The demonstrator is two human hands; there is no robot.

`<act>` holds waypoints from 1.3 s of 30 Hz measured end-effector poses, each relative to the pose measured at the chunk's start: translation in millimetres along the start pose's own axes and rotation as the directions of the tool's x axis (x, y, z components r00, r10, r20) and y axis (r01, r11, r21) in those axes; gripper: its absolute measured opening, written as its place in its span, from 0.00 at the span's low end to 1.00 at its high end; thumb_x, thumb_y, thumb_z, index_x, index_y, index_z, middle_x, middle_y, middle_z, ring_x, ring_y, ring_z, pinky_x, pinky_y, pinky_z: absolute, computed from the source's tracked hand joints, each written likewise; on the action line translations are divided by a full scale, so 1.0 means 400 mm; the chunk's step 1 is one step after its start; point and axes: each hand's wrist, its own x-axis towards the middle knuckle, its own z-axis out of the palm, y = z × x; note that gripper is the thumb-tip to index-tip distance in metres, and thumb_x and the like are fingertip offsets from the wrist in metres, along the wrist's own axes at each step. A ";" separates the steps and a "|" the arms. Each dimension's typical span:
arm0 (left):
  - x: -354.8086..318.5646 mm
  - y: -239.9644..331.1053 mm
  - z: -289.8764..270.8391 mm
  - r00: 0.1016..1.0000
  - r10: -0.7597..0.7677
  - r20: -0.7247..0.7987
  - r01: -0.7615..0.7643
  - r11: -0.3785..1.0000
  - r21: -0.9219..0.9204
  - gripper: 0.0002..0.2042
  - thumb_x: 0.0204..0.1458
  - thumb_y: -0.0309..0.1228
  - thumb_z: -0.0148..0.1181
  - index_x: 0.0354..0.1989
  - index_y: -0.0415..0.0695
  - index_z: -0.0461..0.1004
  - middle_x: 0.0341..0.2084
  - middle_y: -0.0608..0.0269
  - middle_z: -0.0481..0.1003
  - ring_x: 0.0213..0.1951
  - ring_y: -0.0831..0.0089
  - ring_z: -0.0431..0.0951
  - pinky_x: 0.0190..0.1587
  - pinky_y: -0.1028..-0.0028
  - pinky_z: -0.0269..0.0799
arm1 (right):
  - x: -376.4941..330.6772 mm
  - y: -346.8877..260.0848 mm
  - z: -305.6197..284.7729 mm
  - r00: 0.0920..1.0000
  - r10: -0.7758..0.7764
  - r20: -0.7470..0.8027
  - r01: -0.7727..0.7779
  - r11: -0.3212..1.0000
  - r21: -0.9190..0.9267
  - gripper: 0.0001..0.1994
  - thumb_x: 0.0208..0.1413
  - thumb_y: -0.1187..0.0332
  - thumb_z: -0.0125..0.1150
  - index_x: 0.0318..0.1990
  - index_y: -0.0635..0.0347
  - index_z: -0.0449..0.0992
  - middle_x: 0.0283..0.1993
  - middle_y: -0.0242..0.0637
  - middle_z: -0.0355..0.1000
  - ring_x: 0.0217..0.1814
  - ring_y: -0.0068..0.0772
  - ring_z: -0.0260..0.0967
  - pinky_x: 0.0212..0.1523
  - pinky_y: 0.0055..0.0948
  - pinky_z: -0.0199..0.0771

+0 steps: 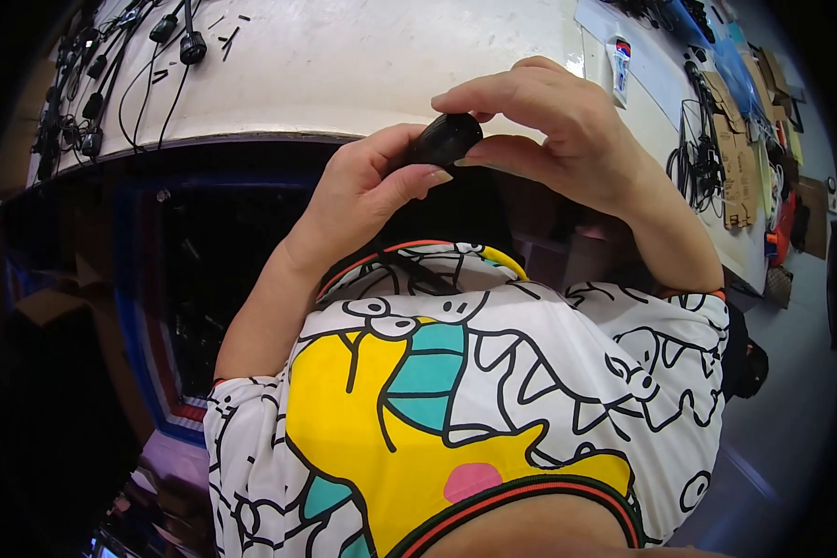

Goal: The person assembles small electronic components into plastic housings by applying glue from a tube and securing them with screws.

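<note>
A ribbed, rounded black piece [447,139] is held up in front of me, by the table's front edge; its exact kind I cannot make out. My left hand [367,181] grips its left end, thumb along the lower side and fingers partly hidden behind. My right hand [553,126] closes on the other end, with the index finger over the top and the thumb at the lower right. A small dark hole or spot shows on the end facing my right hand.
Black cables with plugs [192,46] lie at the table's left, near several short black pieces [231,42]. On the right are a tube [620,70], coiled black cables [696,158] and brown cardboard [737,177]. The white table [344,65] has its front edge just beyond my hands.
</note>
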 end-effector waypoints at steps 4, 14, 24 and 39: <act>-0.002 -0.002 -0.010 0.997 -0.007 0.080 0.011 0.999 -0.050 0.11 0.49 0.26 0.53 0.40 0.37 0.68 0.25 0.68 0.71 0.27 0.83 0.68 0.32 0.84 0.65 | 0.001 -0.002 0.001 0.999 -0.047 0.016 0.047 0.999 -0.014 0.16 0.41 0.68 0.61 0.41 0.54 0.71 0.33 0.31 0.71 0.32 0.32 0.68 0.37 0.28 0.65; 0.000 0.002 0.006 0.998 0.060 0.034 -0.059 0.998 -0.024 0.10 0.48 0.25 0.54 0.39 0.37 0.69 0.28 0.65 0.73 0.31 0.82 0.70 0.36 0.83 0.66 | -0.008 -0.008 0.000 0.978 0.179 0.107 -0.190 0.976 0.110 0.20 0.40 0.60 0.63 0.40 0.58 0.70 0.29 0.36 0.70 0.26 0.34 0.68 0.25 0.25 0.66; 0.012 -0.007 0.008 0.993 0.114 0.000 -0.113 0.989 0.094 0.12 0.44 0.26 0.58 0.38 0.37 0.69 0.25 0.60 0.73 0.28 0.79 0.71 0.33 0.81 0.66 | 0.002 -0.026 0.003 0.952 0.290 0.097 -0.299 0.950 0.088 0.16 0.40 0.57 0.64 0.25 0.62 0.71 0.17 0.38 0.66 0.19 0.34 0.66 0.21 0.24 0.64; -0.002 0.003 -0.034 0.897 0.352 -0.270 -0.209 0.872 0.442 0.12 0.48 0.33 0.57 0.37 0.39 0.71 0.21 0.70 0.72 0.24 0.85 0.70 0.26 0.86 0.65 | 0.084 -0.026 0.046 0.906 0.386 0.172 -0.413 0.895 0.167 0.13 0.43 0.66 0.62 0.32 0.67 0.71 0.27 0.34 0.69 0.24 0.18 0.64 0.24 0.16 0.63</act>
